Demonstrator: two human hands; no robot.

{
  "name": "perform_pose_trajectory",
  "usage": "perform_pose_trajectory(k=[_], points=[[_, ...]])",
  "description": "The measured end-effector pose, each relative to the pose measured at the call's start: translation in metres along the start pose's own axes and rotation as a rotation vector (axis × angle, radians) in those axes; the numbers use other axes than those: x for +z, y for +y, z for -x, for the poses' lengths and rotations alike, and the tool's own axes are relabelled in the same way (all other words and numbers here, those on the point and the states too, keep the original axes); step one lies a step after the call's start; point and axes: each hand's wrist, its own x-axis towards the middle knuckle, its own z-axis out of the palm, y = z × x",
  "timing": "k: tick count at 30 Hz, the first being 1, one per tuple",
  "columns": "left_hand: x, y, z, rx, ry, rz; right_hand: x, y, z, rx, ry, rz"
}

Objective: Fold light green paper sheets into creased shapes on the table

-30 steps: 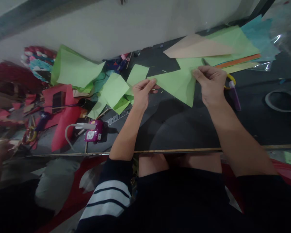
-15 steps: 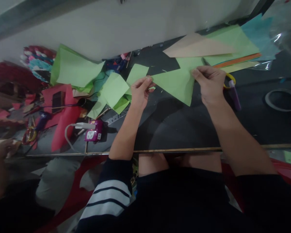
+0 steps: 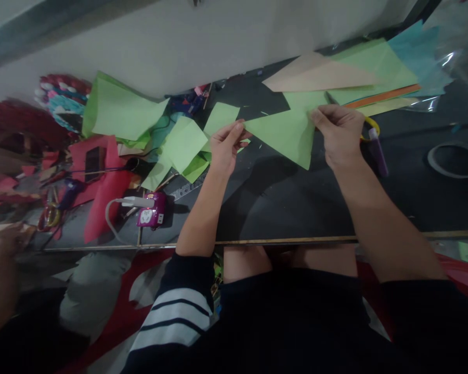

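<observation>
Between my two hands a green paper triangle [image 3: 286, 134] is held up above the dark table. My left hand [image 3: 226, 145] pinches its narrow tip between thumb and fingers. At the wider end, my right hand [image 3: 337, 132] is closed on the upper right corner, while a lower corner hangs free. Yellow-handled scissors [image 3: 370, 129] lie just behind my right hand, partly covered by it. A purple pen-like stick [image 3: 379, 156] rests to the right of that wrist. Cut green paper pieces [image 3: 185, 143] lie left of my left hand.
Green, peach [image 3: 315, 74] and blue sheets [image 3: 417, 62] are stacked at the back right. A tape roll [image 3: 455, 160] lies at the right. Left stand a purple plug adapter [image 3: 152, 210], red paper [image 3: 105, 202] and a phone [image 3: 94, 163]. Another person's hand [image 3: 2, 249] is at the far left.
Almost nothing differs. The paper triangle and my right hand have shifted very slightly to the right; both hands keep their hold.
</observation>
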Motion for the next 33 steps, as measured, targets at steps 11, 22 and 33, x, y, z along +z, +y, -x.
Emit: perform_pose_trajectory(k=[11, 22, 33], points=[[0.002, -0.003, 0.000, 0.024, 0.019, -0.013, 0.001, 0.000, 0.002, -0.005, -0.007, -0.052], [0.006, 0.007, 0.007, 0.038, -0.016, 0.034, 0.000, -0.001, 0.001, -0.027, 0.007, -0.016], [0.004, -0.003, 0.003, 0.097, 0.072, -0.081, 0.004, 0.005, 0.003, -0.036, -0.015, -0.064]])
